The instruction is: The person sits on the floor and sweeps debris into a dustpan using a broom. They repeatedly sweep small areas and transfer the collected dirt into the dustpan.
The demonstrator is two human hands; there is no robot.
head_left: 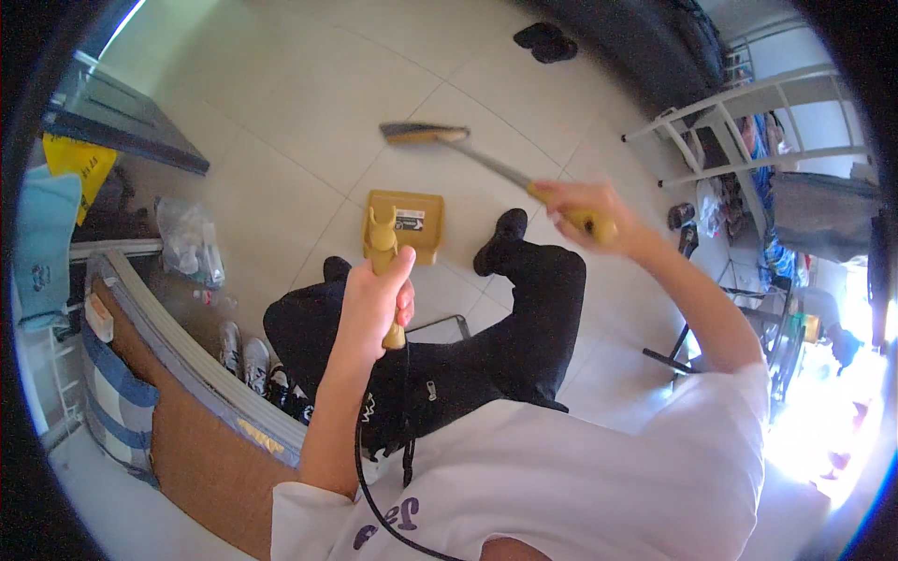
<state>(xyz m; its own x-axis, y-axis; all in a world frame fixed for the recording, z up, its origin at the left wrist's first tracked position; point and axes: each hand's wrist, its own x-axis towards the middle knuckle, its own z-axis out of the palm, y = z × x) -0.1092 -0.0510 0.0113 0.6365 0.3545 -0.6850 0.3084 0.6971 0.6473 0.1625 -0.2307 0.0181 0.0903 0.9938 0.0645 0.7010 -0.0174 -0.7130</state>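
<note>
My left hand is wrapped round the upright handle of a yellow dustpan. The pan lies low by the floor in front of my feet, with a black-and-white label on it. In my right hand, out to the right, is the yellow grip of a long-handled brush. Its grey shaft slants away to the left, ending in a yellow head with dark bristles beyond the dustpan. The brush and my right hand are slightly blurred. Whether the bristles touch the floor, I cannot tell.
Pale floor tiles spread ahead. A brown board-sided piece, several shoes and a clear plastic bag stand at the left. Dark slippers lie far off. White metal frames rise at the right.
</note>
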